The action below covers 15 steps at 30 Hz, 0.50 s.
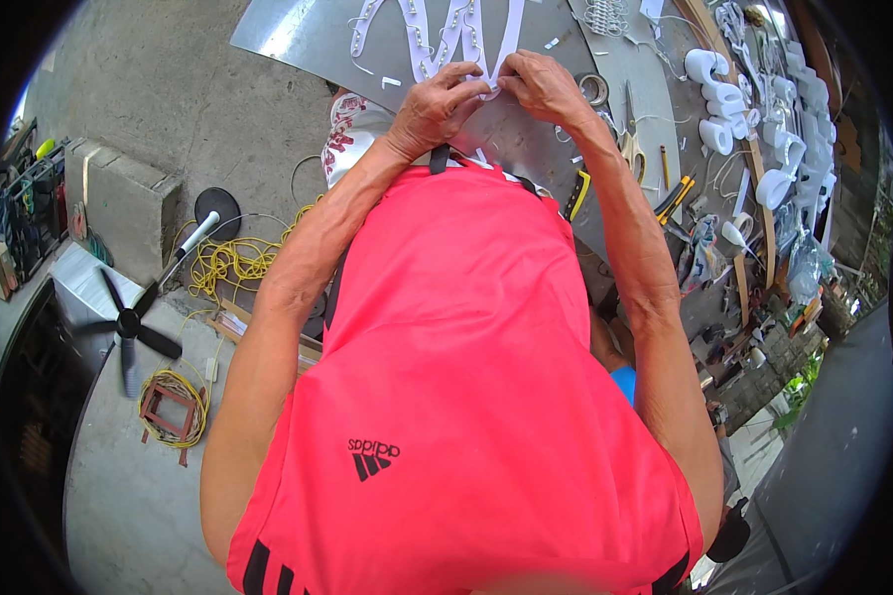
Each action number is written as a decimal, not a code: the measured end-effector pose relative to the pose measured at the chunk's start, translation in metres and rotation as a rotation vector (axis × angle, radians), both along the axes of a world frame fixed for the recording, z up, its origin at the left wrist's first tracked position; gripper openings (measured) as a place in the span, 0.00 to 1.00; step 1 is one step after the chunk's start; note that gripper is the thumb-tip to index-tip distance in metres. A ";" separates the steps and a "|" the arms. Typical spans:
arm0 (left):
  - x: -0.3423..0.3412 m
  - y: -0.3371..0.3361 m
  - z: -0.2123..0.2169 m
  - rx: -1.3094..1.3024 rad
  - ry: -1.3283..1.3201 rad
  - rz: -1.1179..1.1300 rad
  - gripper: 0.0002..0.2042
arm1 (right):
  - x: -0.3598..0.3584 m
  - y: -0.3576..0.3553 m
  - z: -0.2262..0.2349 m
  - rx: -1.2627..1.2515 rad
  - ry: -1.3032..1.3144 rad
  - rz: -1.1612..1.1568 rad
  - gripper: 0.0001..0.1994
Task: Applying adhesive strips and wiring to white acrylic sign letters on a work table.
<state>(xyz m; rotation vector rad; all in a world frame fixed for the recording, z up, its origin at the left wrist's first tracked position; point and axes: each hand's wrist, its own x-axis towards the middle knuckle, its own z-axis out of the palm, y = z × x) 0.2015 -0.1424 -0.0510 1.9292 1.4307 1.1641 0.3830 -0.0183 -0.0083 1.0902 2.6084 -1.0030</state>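
Observation:
Flat white letter-shaped pieces [419, 40] lie on a grey metal sheet [308, 35], with small light modules and thin wires along their strokes. My left hand [439, 107] is closed, thumb and fingers pinched at the near tip of the zigzag white piece [509, 40]. Right beside it, my right hand [544, 87] is also closed, its fingertips at the same tip. Whatever small thing sits between the fingers is too small to make out. A roll of tape [592, 89] lies just right of my right hand.
Scissors [632, 154], yellow-handled pliers [675, 198] and a yellow-black cutter knife [577, 194] lie right of my right forearm. Farther right stand several white curved letter shells [724, 104]. On the left are a black fan [129, 323] and coiled yellow cable [230, 263].

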 end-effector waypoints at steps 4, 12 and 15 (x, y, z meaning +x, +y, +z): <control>0.002 0.000 0.006 -0.098 -0.203 0.130 0.21 | -0.001 -0.001 -0.001 -0.002 0.004 -0.005 0.12; 0.001 0.002 0.006 -0.028 -0.072 0.030 0.16 | 0.000 0.001 -0.003 0.006 0.003 0.008 0.12; 0.000 0.001 0.008 0.027 0.013 -0.017 0.16 | 0.000 0.000 -0.002 0.006 -0.013 -0.008 0.12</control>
